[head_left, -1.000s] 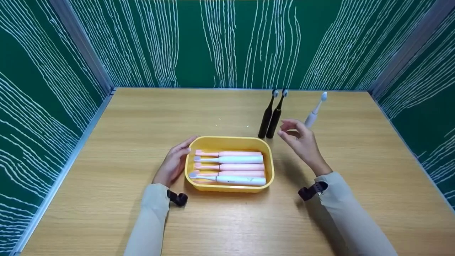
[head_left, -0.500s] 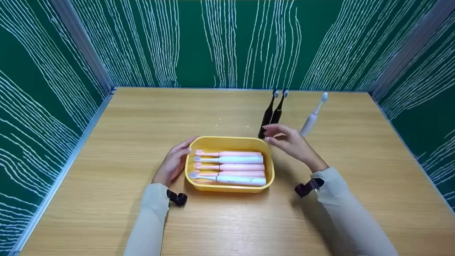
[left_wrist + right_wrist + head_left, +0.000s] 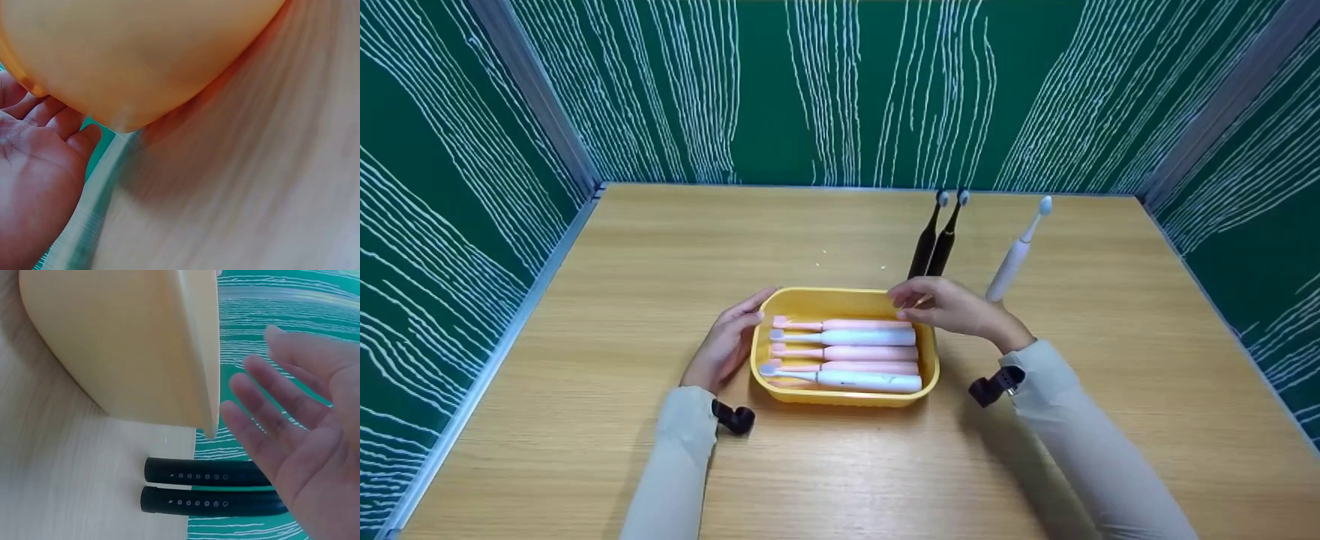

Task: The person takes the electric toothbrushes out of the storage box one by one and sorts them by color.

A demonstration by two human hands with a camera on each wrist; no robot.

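Observation:
A yellow plastic bin [image 3: 844, 400] holds several pink and white electric toothbrushes, lying side by side with their heads to the left. My left hand [image 3: 722, 345] grips the bin's left side, thumb at the rim and fingers along the outer wall. Over the bin's back right corner is my right hand [image 3: 964, 311], its fingers bent loosely and nothing between them; in the head view its fingertips overlap the uppermost pink toothbrush [image 3: 862, 325]. Two black electric toothbrushes [image 3: 208, 502] stand upright just behind that corner, their lower ends hidden by the right hand in the head view.
A white electric toothbrush [image 3: 1011, 266] stands upright on the wooden table [image 3: 697, 232], right of the black pair, its base behind the right wrist. Tiny pale specks lie behind the bin. Green panels [image 3: 765, 90] with white lines enclose the back and sides.
My right hand has moved left and toward me, from beside the white standing toothbrush, past the black ones, to over the bin's corner. The left hand and bin have stayed put.

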